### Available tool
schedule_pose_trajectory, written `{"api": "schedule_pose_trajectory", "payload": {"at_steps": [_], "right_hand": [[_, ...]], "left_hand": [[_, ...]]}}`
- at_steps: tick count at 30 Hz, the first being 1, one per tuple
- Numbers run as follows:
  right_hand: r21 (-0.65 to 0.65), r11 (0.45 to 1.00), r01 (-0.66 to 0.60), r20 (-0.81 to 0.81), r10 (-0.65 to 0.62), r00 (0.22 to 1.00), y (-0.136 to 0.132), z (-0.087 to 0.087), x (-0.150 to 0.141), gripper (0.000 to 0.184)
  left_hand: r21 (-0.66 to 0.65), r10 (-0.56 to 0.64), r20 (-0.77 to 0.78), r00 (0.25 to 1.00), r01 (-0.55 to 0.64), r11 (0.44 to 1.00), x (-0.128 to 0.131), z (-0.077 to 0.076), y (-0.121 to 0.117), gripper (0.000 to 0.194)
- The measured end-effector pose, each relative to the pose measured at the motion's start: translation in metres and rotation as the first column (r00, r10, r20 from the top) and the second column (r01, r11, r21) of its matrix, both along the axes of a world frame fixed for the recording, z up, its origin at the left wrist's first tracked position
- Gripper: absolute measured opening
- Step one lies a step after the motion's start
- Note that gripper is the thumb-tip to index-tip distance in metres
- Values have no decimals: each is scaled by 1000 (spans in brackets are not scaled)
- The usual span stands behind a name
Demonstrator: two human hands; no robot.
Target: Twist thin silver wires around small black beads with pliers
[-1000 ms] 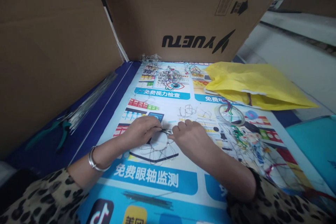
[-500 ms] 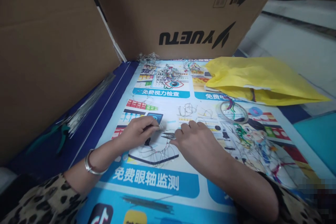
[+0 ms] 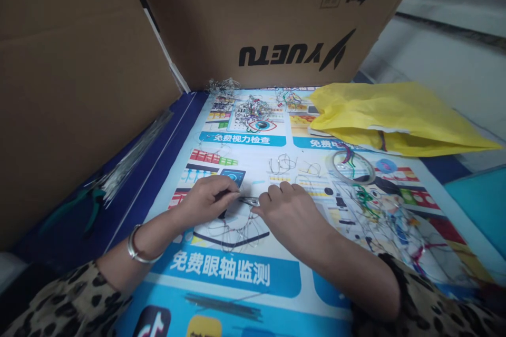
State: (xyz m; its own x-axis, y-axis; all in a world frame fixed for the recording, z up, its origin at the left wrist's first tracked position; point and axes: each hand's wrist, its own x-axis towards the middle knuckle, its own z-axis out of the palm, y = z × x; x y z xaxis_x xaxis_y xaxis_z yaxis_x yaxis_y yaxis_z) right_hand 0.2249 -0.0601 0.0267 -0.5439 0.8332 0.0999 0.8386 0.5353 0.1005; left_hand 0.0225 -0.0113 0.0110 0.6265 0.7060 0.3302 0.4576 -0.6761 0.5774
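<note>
Over the printed sheet, my left hand [image 3: 211, 197] is closed in a pinch on thin wire, whose loops [image 3: 237, 234] hang below the fingers. My right hand [image 3: 290, 216] is wrapped round a pair of pliers [image 3: 250, 200]. Only the slim metal jaws show; the handles are hidden in my palm. Their tips point left and reach my left fingertips. Whether the jaws bite on the wire is too small to tell. Beyond my hands lie a few bent wire pieces [image 3: 282, 165].
Cardboard walls [image 3: 296, 10] stand at the back and left. A yellow bag [image 3: 395, 110], a tape roll [image 3: 351, 179] and tangled coloured wires [image 3: 395, 231] lie right. Green-handled pliers [image 3: 95, 210] and straight wires [image 3: 130, 163] lie left. Dark wires [image 3: 223, 305] lie in front.
My right hand has moved slightly left, bringing the pliers' tips up to my left fingertips. My left hand stays nearly in place.
</note>
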Motion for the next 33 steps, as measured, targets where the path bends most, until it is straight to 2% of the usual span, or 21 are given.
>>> {"api": "schedule_pose_trajectory", "payload": {"at_steps": [4,8,13,16,21,33], "right_hand": [[-12,1000,-2,-1,2,1000,0,6,2,23],[-37,999,9,-7,-10,1000,0,22,12,26],[-81,995,50,68,-45,997,2,35,25,28],[-68,994,82,86,-76,993,5,33,27,29],[8,998,66,10,-66,998,11,26,23,28],[22,1000,9,-44,-8,999,20,6,15,27]], "left_hand": [[12,24,13,1000,-24,1000,1,0,-1,14],[39,100,12,995,-101,994,1,0,-1,13],[38,126,-31,991,-125,991,1,-2,0,11],[51,102,-63,993,-98,994,1,-3,0,11],[66,97,-90,991,-91,994,0,-6,1,11],[65,71,-126,990,-63,996,1,-6,2,10]]}}
